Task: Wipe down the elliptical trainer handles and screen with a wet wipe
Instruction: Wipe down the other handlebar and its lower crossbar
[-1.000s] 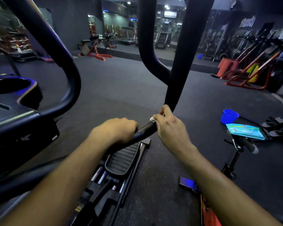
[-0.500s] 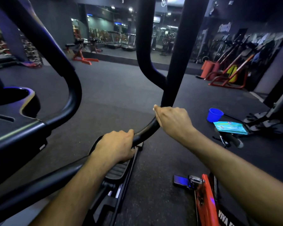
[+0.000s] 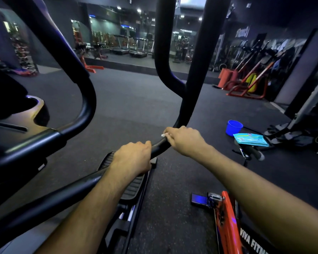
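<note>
Head view shows the right hand [image 3: 186,141] wrapping a wet wipe [image 3: 164,135] around the black elliptical handle [image 3: 159,144], whose long axis rises away toward the upright beyond its fingers, while the left hand [image 3: 134,158] grips lower down, nearer the body.

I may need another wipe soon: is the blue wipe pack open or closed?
Cannot tell. The wipe pack lies flat beside the blue cup, but its flap is too small and blurred to read.
</note>
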